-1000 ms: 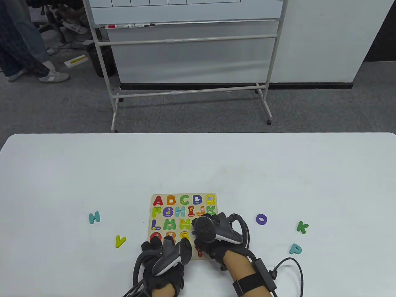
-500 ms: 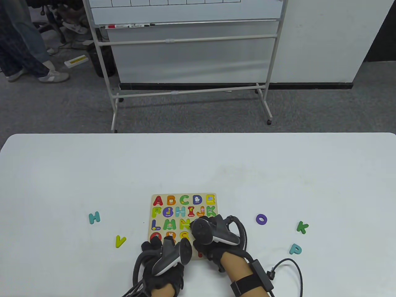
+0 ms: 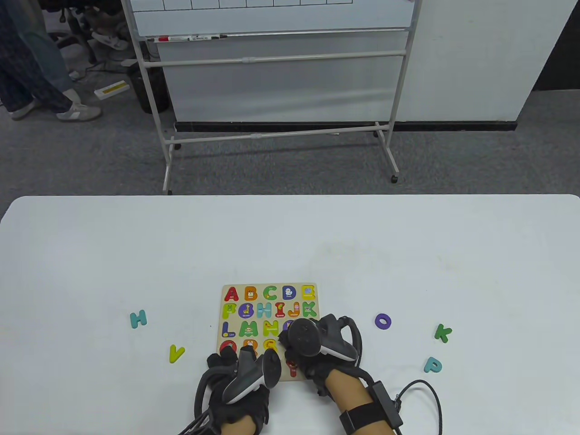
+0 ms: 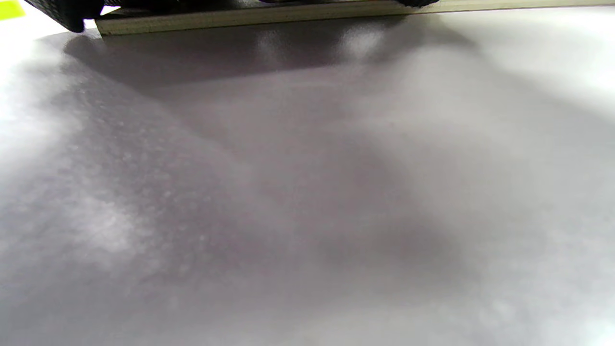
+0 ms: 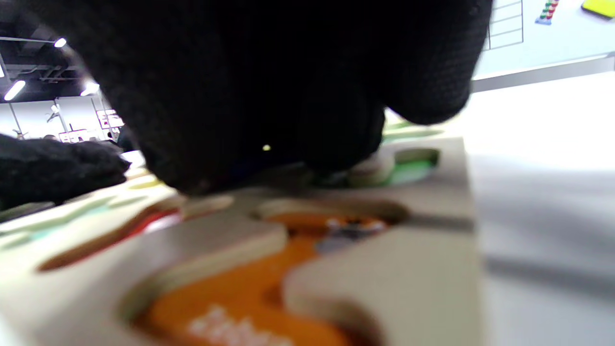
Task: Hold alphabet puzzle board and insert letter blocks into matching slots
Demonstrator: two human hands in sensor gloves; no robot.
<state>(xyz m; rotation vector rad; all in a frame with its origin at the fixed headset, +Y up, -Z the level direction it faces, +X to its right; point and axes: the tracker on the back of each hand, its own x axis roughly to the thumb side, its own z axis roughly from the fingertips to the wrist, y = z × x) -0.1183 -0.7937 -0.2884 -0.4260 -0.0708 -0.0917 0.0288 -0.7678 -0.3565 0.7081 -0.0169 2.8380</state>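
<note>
The wooden alphabet puzzle board (image 3: 253, 317) lies flat near the table's front edge, with coloured letters in most slots. My left hand (image 3: 225, 360) presses on the board's front left corner; the left wrist view shows the board's edge (image 4: 250, 17) with my fingers (image 4: 67, 12) on it. My right hand (image 3: 297, 355) lies over the board's lower right part, its tracker hiding the fingers. In the right wrist view my gloved fingers (image 5: 269, 86) press down on the board beside an empty orange slot (image 5: 269, 269). Whether they hold a block is hidden.
Loose letters lie on the white table: a teal H (image 3: 138, 319) and a yellow V (image 3: 176, 353) left of the board, a purple O (image 3: 383, 321), a green K (image 3: 443, 333) and a teal P (image 3: 433, 364) right of it. A cable (image 3: 435, 398) trails from my right wrist.
My right hand shifted slightly left over the board's lower right, then back right a little. My left hand and the board have not moved.
</note>
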